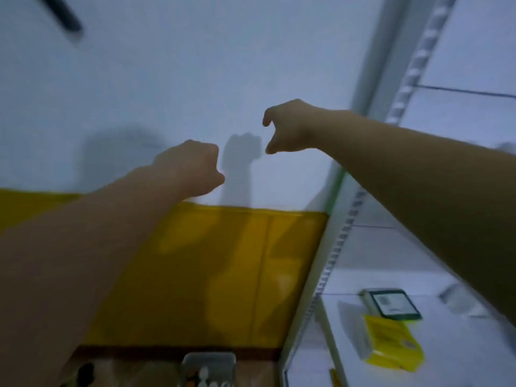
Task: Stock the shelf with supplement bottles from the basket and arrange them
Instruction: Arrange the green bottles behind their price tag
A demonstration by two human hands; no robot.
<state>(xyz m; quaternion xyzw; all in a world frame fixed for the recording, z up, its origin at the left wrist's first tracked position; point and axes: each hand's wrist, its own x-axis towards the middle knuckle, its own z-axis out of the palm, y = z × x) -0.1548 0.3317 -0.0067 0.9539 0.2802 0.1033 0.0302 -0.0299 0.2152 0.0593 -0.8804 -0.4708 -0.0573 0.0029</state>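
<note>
Both my arms reach forward toward a pale wall, and the view is blurred. My left hand is curled into a fist seen from the back, with nothing showing in it. My right hand is higher and to the right, its thumb and fingers bent apart in a C shape with nothing between them. At the bottom edge sits a grey basket with white bottle caps showing inside. The white shelf lies at lower right, below my right forearm.
A green box and a yellow box lie on the shelf. A perforated white shelf upright runs diagonally between wall and shelf. The lower wall has a yellow band. A dark blurred object shows at top left.
</note>
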